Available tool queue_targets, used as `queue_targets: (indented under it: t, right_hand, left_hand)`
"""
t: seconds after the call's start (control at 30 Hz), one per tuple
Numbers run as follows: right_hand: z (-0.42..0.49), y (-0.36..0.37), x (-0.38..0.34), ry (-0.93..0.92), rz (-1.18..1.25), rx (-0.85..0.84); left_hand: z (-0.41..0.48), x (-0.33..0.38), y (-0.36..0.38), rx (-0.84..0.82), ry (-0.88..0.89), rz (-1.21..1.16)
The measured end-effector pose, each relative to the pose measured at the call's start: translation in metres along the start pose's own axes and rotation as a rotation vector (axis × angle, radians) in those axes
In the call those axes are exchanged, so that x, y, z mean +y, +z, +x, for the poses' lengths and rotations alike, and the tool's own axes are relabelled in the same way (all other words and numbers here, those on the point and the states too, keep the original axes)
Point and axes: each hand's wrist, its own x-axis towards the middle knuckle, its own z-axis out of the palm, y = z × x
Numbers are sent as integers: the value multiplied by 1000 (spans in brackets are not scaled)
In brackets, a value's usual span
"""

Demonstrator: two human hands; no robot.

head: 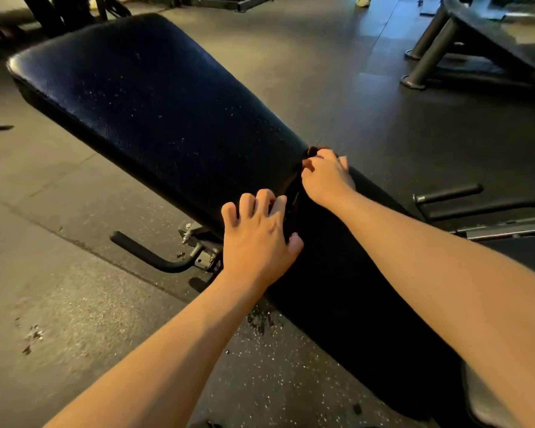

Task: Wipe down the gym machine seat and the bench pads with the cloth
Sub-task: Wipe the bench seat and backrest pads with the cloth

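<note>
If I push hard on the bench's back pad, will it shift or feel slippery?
Probably slick: the back pad looks glossy and speckled with what look like droplets. Unlikely to shift, since it sits on a metal frame.

Reaches forward with both arms bare: left forearm [173,350] rising from the lower left edge, right forearm [445,273] entering from the right edge and pointing toward the middle. Holds the left hand [260,239] palm down, wrist nearly straight, fingers [247,205] spread apart and bent like a claw with the tips pressed down, thumb [295,242] stretched out to the right. Places the right hand [328,177] farther ahead, near the left one but apart from it, back of the hand up, fingers curled tightly under, tips mostly hidden. Cannot tell if either hand grips anything.
</note>
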Motion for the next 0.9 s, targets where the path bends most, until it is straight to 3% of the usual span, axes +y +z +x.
queue_targets:
  t: [0.07, 0.33, 0.5, 0.73, 0.9]
  right_hand:
    - [-4, -1, -1, 24, 35, -6]
    - [-76, -4, 3, -195, 88, -64]
    - [-61, -14, 8, -210, -145, -104]
    - [32, -21, 24, -29, -100, -197]
    - [44, -7, 23, 29, -41, -70]
  left_hand:
    - [1, 2, -3, -17, -19, -16]
    - [-4, 6, -9, -52, -54, -16]
    - [5, 5, -11, -80, -32, -17]
    - [8, 7, -5, -26, -19, 4]
    - [11, 7, 1, 11, -27, 31]
